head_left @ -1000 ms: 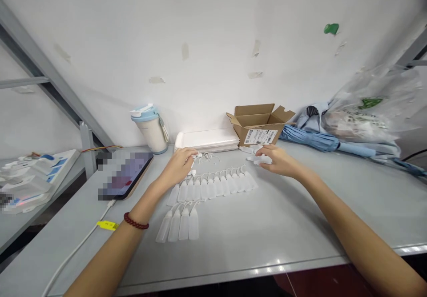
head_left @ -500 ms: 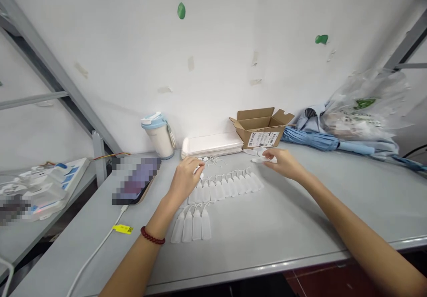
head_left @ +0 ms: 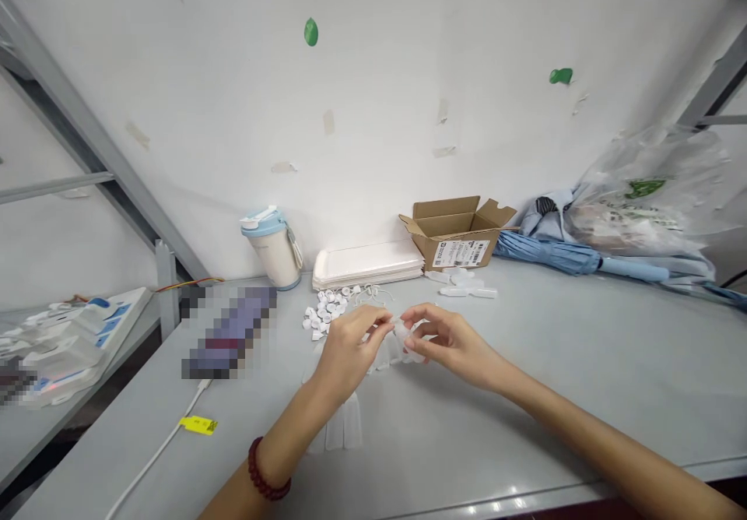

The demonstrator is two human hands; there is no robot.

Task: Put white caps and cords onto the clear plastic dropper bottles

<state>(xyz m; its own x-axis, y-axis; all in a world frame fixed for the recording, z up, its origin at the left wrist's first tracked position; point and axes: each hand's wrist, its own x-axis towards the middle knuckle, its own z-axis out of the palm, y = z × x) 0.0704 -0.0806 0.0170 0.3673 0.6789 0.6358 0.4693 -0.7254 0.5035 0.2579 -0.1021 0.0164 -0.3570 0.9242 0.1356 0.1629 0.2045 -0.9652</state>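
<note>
My right hand (head_left: 455, 347) is closed around a small translucent white plastic tube (head_left: 402, 332), held over the grey table. Its fingertips meet those of my left hand (head_left: 353, 341), which pinches at the tube's end; whatever lies between the left fingers is too small to make out. Below both hands lie rows of similar flat tubes (head_left: 344, 425) with cords, partly covered by my hands and forearm. A heap of small white caps (head_left: 320, 317) sits just beyond my left hand, beside some thin white cords (head_left: 377, 294). More loose tubes (head_left: 467, 292) lie farther right.
Behind the work stand a cream cup with a blue lid (head_left: 272, 251), a stack of white trays (head_left: 367, 263) and an open cardboard box (head_left: 464, 247). A phone (head_left: 230, 333) on a cable lies left. A blue umbrella (head_left: 548, 251) and a plastic bag (head_left: 647, 201) occupy the right back.
My right hand has come left from the loose tubes, bringing one tube along. My left hand has moved right and towards me, uncovering the caps, and the two hands now meet.
</note>
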